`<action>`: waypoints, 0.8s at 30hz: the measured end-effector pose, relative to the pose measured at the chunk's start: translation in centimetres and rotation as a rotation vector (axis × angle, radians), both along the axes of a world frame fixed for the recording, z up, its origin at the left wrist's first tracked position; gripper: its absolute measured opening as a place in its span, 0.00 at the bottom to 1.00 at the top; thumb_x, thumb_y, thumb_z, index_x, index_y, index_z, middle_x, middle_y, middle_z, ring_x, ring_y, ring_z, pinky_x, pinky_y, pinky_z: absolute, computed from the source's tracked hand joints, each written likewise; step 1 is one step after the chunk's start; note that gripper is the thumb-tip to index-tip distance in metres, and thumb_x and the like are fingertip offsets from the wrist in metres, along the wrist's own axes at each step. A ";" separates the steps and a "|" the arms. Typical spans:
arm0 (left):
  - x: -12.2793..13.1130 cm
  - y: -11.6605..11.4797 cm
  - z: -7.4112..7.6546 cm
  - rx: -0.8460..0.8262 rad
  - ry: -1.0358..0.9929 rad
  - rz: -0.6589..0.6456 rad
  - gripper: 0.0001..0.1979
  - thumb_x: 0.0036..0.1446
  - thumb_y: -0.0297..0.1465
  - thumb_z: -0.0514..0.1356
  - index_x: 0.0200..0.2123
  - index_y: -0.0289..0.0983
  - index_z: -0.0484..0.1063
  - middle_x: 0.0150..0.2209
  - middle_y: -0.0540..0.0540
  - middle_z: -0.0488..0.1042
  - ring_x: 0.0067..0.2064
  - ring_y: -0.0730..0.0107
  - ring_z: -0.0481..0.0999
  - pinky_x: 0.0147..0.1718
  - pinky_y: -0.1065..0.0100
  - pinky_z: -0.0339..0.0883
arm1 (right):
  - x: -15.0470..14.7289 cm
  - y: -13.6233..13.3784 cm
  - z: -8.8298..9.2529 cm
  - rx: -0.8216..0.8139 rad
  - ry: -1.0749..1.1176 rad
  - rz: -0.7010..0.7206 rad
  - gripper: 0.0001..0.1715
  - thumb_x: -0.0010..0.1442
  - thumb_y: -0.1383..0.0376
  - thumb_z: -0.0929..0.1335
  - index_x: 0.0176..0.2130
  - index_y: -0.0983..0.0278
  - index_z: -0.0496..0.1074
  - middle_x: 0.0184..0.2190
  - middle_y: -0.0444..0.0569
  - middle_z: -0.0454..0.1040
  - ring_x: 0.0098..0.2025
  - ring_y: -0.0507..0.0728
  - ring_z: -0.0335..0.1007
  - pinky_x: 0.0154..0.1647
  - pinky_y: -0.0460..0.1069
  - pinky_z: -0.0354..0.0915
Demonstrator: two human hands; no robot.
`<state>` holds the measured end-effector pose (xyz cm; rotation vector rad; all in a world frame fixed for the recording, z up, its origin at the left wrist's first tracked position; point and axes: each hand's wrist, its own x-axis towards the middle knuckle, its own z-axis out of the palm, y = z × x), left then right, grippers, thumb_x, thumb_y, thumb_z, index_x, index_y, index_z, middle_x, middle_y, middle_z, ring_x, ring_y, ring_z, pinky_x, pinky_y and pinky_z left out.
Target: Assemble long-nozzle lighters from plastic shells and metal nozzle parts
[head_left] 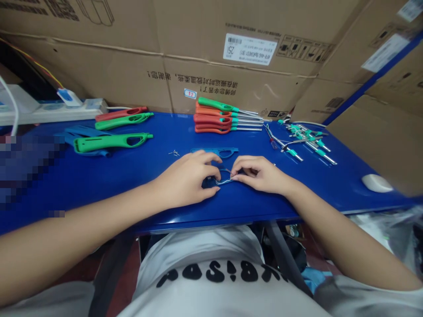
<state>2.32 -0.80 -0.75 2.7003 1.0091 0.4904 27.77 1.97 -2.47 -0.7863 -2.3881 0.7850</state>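
Observation:
My right hand (259,175) is closed, thumb and fingertips pinching thin wires (224,181) just above the blue table. The wires loop across to my left hand (193,178). Its fingers curl around a small dark part (209,181), mostly hidden and too unclear to name. Just beyond both hands lies a blue plastic lighter casing (228,152), partly covered by the left fingers. Several small screws (174,153) lie loose to the left of it.
Red and green casings (114,143) lie at the left, near a white power strip (94,105). Stacked lighters with metal rods (213,123) stand against the cardboard box (165,57). Loose rods with teal collars (310,141) and a white mouse-shaped object (376,183) are at the right.

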 end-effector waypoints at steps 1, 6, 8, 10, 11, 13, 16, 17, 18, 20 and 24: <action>0.1 0.0 0.0 -0.009 0.005 -0.003 0.07 0.60 0.34 0.64 0.40 0.40 0.81 0.56 0.42 0.74 0.55 0.52 0.75 0.53 0.51 0.69 | 0.0 0.0 0.0 0.007 0.004 0.009 0.06 0.65 0.64 0.70 0.36 0.65 0.76 0.36 0.49 0.76 0.29 0.50 0.64 0.28 0.46 0.59; 0.2 0.0 -0.1 -0.051 -0.009 -0.013 0.06 0.60 0.30 0.63 0.39 0.39 0.80 0.52 0.42 0.76 0.52 0.55 0.77 0.52 0.55 0.71 | 0.2 0.0 0.0 0.057 -0.009 0.049 0.06 0.66 0.65 0.69 0.38 0.64 0.77 0.36 0.49 0.76 0.31 0.51 0.68 0.30 0.47 0.62; 0.2 0.0 -0.1 -0.069 -0.019 -0.010 0.06 0.60 0.30 0.62 0.39 0.39 0.79 0.51 0.43 0.76 0.50 0.56 0.78 0.51 0.57 0.72 | 0.3 0.0 0.0 0.078 -0.021 0.070 0.07 0.67 0.65 0.69 0.39 0.63 0.78 0.38 0.50 0.76 0.33 0.51 0.70 0.32 0.47 0.64; 0.2 0.0 -0.2 -0.099 -0.036 -0.004 0.06 0.61 0.29 0.61 0.39 0.39 0.79 0.50 0.43 0.76 0.48 0.58 0.79 0.50 0.59 0.72 | 0.4 -0.1 0.0 0.107 -0.028 0.074 0.08 0.67 0.65 0.68 0.39 0.63 0.78 0.39 0.51 0.76 0.35 0.52 0.72 0.34 0.47 0.66; 0.1 0.0 -0.2 -0.114 -0.046 -0.001 0.06 0.61 0.29 0.61 0.39 0.39 0.79 0.50 0.43 0.76 0.47 0.59 0.79 0.50 0.59 0.73 | 0.4 -0.1 0.0 0.124 -0.036 0.071 0.08 0.67 0.65 0.68 0.40 0.63 0.79 0.39 0.51 0.76 0.36 0.53 0.72 0.35 0.48 0.67; 0.1 0.1 -0.3 -0.133 -0.066 0.002 0.06 0.60 0.28 0.61 0.39 0.39 0.79 0.50 0.43 0.76 0.47 0.60 0.80 0.50 0.60 0.73 | 0.5 -0.3 0.1 0.167 -0.061 0.068 0.09 0.68 0.64 0.67 0.41 0.62 0.79 0.40 0.51 0.77 0.38 0.53 0.74 0.37 0.48 0.68; 0.1 0.1 -0.4 -0.135 -0.087 -0.007 0.05 0.61 0.28 0.61 0.38 0.38 0.79 0.48 0.43 0.77 0.47 0.60 0.80 0.49 0.61 0.73 | 0.4 -0.8 0.1 0.223 -0.103 0.060 0.09 0.68 0.65 0.67 0.42 0.62 0.78 0.42 0.52 0.77 0.39 0.54 0.74 0.39 0.48 0.69; 0.1 0.1 -0.4 -0.132 -0.091 -0.013 0.05 0.61 0.27 0.61 0.37 0.38 0.79 0.48 0.43 0.77 0.47 0.60 0.80 0.49 0.61 0.73 | 0.3 -0.9 0.1 0.230 -0.109 0.057 0.08 0.68 0.65 0.67 0.43 0.62 0.78 0.42 0.52 0.77 0.39 0.54 0.74 0.39 0.48 0.69; 0.1 0.1 -0.4 -0.128 -0.094 -0.017 0.05 0.61 0.27 0.61 0.37 0.38 0.79 0.47 0.43 0.78 0.47 0.60 0.80 0.49 0.61 0.73 | 0.2 -1.1 0.0 0.229 -0.109 0.057 0.08 0.68 0.65 0.67 0.43 0.62 0.77 0.42 0.51 0.77 0.37 0.53 0.74 0.37 0.47 0.69; 0.2 0.1 -0.5 -0.115 -0.098 -0.019 0.06 0.61 0.26 0.61 0.38 0.38 0.79 0.46 0.43 0.79 0.48 0.59 0.80 0.49 0.61 0.73 | 0.2 -1.3 0.0 0.210 -0.100 0.061 0.08 0.67 0.66 0.67 0.45 0.62 0.76 0.42 0.51 0.77 0.33 0.51 0.72 0.34 0.46 0.68; 0.3 0.0 -0.5 -0.091 -0.088 -0.014 0.05 0.60 0.26 0.63 0.38 0.37 0.80 0.44 0.43 0.80 0.47 0.58 0.80 0.49 0.61 0.73 | 0.2 -1.4 -0.2 0.183 -0.076 0.064 0.09 0.67 0.66 0.67 0.47 0.62 0.75 0.43 0.51 0.77 0.31 0.50 0.69 0.32 0.46 0.68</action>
